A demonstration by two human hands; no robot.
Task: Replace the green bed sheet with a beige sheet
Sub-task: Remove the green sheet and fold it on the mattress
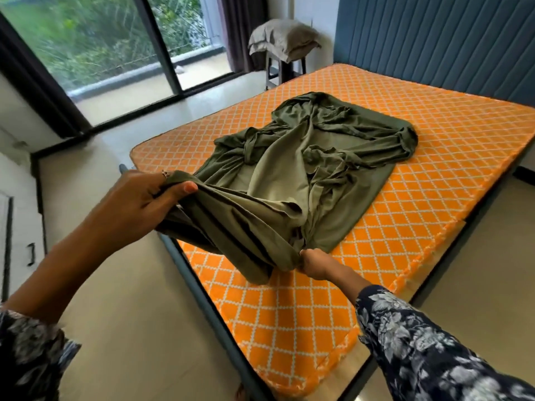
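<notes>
1. Glass fills the left wall: a sliding door [95, 53] in dark frames, with blurred greenery outside and a pale floor [121, 285] running from it to the bed.
2. Low at the far left stands a white cabinet [20, 244] with a small dark handle.
3. Her left hand [144, 204] is raised over the near-left corner of the bed, fingers curled and thumb pressed down, gripping a bunched edge of the green sheet [304, 169]; a ring shows on one finger, and a flowered sleeve covers the arm lower down.
4. From that grip the green sheet hangs in heavy folds, then runs up across the bed as a crumpled heap lying near the middle of the mattress, away from its edges.
5. Underneath, the mattress [419, 157] lies bare, orange with a white diamond lattice, sitting on a dark bed frame [202, 285].
6. Her right hand [314, 264] is lower and nearer the mattress, closed tight on another gathered bit of the same sheet, fabric pinched inside the fist.
7. Behind the bed, beside the dark curtain [234, 30], a greyish-beige pillow [283, 39] sits on a dark stool [278, 70].
8. Further right rises a blue ribbed headboard [448, 44] against the mattress's far end.
</notes>
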